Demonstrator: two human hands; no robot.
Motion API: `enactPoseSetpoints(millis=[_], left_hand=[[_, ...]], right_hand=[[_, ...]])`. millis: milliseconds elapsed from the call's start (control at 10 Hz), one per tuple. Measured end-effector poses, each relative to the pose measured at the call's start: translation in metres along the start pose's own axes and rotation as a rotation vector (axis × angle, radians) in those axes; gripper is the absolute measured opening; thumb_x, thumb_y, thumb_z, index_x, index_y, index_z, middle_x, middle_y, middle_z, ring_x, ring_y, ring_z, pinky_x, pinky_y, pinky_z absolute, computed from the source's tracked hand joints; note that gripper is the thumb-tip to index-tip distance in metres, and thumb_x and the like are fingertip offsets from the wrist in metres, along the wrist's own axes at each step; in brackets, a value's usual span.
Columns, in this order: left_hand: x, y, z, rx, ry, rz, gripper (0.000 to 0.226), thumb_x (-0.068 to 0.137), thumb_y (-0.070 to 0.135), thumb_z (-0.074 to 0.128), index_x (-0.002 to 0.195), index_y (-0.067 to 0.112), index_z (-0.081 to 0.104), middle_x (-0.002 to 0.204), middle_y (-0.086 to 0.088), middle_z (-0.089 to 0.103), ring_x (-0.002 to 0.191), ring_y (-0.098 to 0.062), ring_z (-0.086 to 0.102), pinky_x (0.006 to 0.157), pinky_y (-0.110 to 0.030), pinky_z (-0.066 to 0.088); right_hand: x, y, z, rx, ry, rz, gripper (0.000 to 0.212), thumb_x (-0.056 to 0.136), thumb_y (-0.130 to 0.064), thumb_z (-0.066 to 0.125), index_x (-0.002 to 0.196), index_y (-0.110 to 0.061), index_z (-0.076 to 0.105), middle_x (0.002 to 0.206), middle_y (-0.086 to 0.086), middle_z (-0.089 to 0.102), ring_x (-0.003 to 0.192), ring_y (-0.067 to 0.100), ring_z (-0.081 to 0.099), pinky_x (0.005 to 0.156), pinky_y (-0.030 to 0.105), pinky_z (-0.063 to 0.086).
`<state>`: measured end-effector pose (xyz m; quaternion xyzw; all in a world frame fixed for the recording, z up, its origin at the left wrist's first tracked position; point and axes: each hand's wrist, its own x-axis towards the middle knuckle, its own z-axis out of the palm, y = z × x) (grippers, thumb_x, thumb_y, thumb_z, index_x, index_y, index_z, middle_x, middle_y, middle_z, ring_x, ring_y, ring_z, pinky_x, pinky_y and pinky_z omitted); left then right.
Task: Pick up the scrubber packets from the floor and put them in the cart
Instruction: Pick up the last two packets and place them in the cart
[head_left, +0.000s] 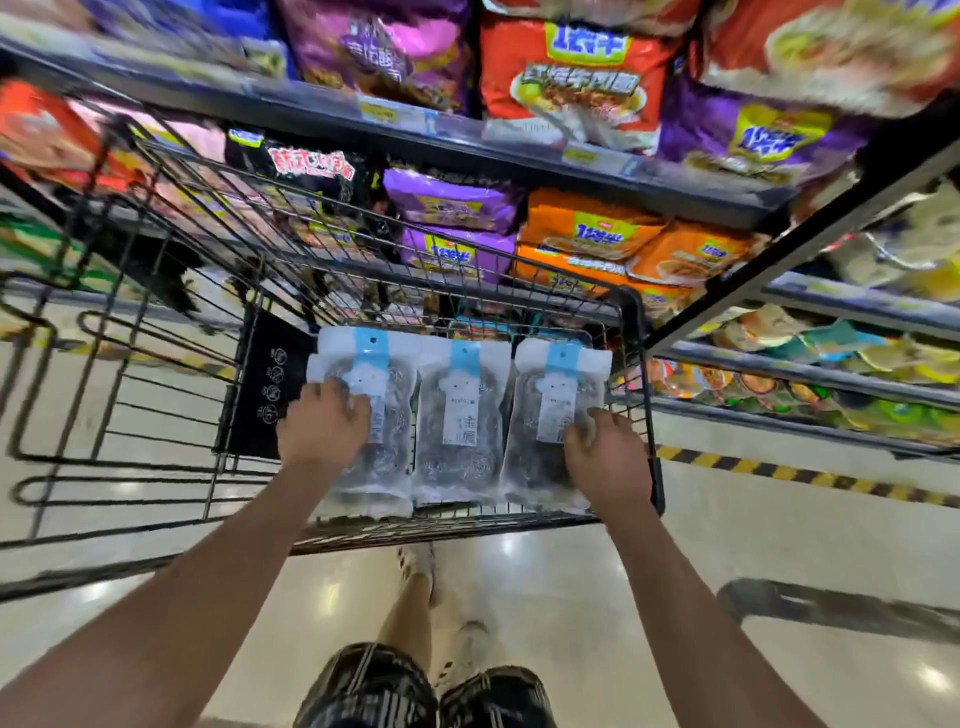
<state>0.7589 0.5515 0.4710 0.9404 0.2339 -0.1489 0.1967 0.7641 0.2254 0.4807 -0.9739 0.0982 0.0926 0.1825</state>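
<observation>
Three clear scrubber packets with blue header strips lie side by side in the black wire cart. My left hand rests on top of the left packet, fingers bent over its label. The middle packet lies untouched between my hands. My right hand lies on the lower part of the right packet, fingers curled against its plastic. Whether either hand actually grips its packet is hard to tell.
Store shelves packed with noodle bags stand right behind the cart and run off to the right. A yellow-black hazard strip marks the glossy floor by the shelf base. My legs and shoes are below the cart's near edge.
</observation>
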Motion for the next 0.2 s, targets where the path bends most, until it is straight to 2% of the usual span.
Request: enactPoseSetpoints(millis=[100, 200], left_hand=[[-0.029, 0.016, -0.017, 0.049, -0.019, 0.083, 0.045, 0.101, 0.041, 0.048, 0.135, 0.013, 0.058, 0.135, -0.018, 0.057, 0.118, -0.043, 0.059, 0.097, -0.052, 0.049], [-0.060, 0.034, -0.027, 0.146, 0.002, 0.177, 0.045, 0.101, 0.039, 0.050, 0.137, 0.013, 0.055, 0.136, -0.018, 0.057, 0.120, -0.042, 0.058, 0.101, -0.052, 0.048]], right_hand=[[-0.018, -0.011, -0.016, -0.008, -0.006, -0.080, 0.040, 0.099, -0.035, 0.053, 0.112, 0.000, 0.069, 0.107, 0.023, 0.069, 0.100, 0.043, 0.066, 0.079, 0.044, 0.053], [-0.038, -0.022, -0.035, -0.013, -0.008, -0.154, 0.054, 0.095, -0.042, 0.046, 0.124, -0.001, 0.067, 0.117, 0.021, 0.068, 0.109, 0.042, 0.063, 0.083, 0.047, 0.055]])
